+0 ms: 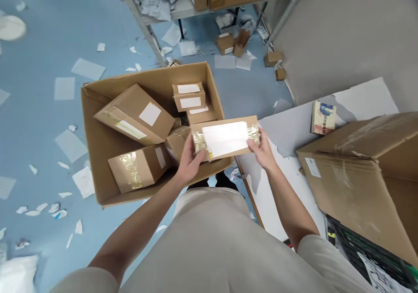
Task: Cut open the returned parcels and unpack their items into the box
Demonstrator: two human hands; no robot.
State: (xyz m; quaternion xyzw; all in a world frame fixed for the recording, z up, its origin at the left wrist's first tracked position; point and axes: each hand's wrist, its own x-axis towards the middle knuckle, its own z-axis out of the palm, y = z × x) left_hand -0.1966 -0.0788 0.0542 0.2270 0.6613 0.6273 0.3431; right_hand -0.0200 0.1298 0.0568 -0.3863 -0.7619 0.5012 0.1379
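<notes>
A small cardboard box (228, 153) with a large white label and shiny tape at both ends is held level between my two hands. My left hand (191, 160) grips its left end, thumb on top. At the opposite end my right hand (261, 147) has its thumb near the label's edge. Beneath and to the left is a big open carton (93, 140), partly covered by the held box. Inside it lie several taped parcels, among them a large tilted box (137, 110), a box with shiny tape (130, 171) and a small labelled box (189, 103).
To the right, a white table (284, 127) bears a small printed box (323, 118) and a large open carton (346, 193). A black crate (369, 249) sits below that carton. Ahead stands a metal shelf (183, 12). Paper scraps (70, 145) litter the blue floor.
</notes>
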